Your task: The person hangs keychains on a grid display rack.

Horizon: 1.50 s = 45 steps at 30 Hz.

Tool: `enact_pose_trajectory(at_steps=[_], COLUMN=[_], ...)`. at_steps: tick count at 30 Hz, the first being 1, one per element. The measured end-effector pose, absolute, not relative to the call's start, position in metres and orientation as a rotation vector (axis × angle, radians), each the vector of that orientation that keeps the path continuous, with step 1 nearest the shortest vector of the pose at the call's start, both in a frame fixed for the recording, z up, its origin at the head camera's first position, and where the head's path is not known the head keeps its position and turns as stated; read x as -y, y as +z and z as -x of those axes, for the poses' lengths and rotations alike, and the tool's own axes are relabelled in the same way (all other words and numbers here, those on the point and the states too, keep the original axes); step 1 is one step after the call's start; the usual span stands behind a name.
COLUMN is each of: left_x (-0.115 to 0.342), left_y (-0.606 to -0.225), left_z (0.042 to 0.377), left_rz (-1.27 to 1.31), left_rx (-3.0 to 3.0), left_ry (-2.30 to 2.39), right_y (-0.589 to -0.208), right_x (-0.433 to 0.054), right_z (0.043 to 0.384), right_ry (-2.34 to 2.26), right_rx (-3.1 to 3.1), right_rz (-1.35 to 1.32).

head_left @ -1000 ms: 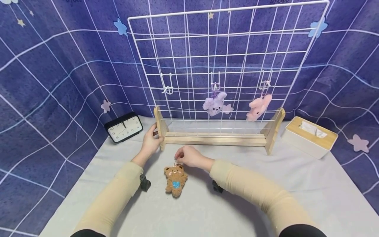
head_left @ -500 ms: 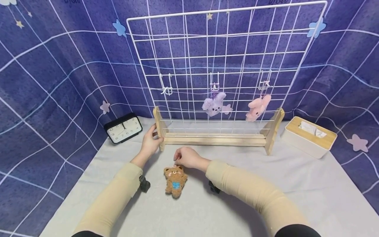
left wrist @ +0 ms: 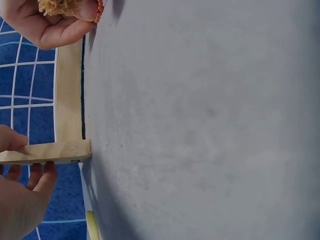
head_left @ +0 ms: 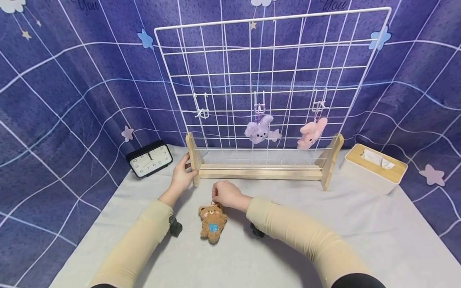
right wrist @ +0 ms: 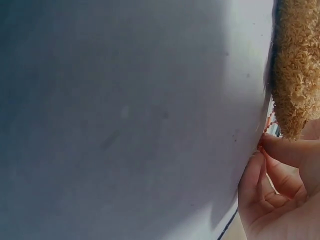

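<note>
A brown plush bear keychain (head_left: pixel 212 224) with a blue patch on its belly is face up in the head view, over the front of the table. My right hand (head_left: pixel 228 195) pinches the bear's thin chain (right wrist: pixel 269 120) between thumb and fingertips, just above its head. On the left, my left hand (head_left: pixel 183 176) grips the wooden end post (head_left: pixel 195 160) of a white wire grid rack (head_left: pixel 273 72), thumb on one side and fingers on the other. In the left wrist view this grip (left wrist: pixel 30 195) shows close up, and a bit of the bear's fur (left wrist: pixel 59 6) appears at the top.
From hooks on the grid hang a purple plush (head_left: pixel 258 130) and a pink plush (head_left: pixel 311 134). A white hook (head_left: pixel 202 113) at left bears nothing. A black clock (head_left: pixel 150 159) stands at left, a tissue box (head_left: pixel 376 168) at right.
The head view has tilted slightly, so the rack sits a little lower in it. My right forearm has shifted slightly left. The left hand keeps its hold on the post.
</note>
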<state>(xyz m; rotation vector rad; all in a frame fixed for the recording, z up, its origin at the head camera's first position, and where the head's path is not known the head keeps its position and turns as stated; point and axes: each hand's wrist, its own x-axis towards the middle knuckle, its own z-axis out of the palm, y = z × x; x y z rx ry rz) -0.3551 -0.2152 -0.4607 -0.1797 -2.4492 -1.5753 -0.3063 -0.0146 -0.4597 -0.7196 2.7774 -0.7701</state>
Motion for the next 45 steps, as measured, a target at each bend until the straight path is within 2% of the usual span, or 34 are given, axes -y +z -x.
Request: enact_pose_trajectory(at_steps=[10,27,45], left_x=[0.214,0.214,0.212], left_y=[-0.456,-0.457,-0.457], left_z=[0.353,0.353,0.353], left_rz=[0.137,0.138,0.129], left_rx=[2.481,2.463,2.46], left_ry=[-1.559,-1.582,-1.583], right_y=[-0.456,-0.444,-0.44], right_x=[0.015,0.004,-0.003], right_z=[0.305,0.308,0.308], right_ry=[-0.707,-0.904,-1.355], right_rx=[-2.745,-2.738,-2.544], right_rz=[0.794,0.96,1.131])
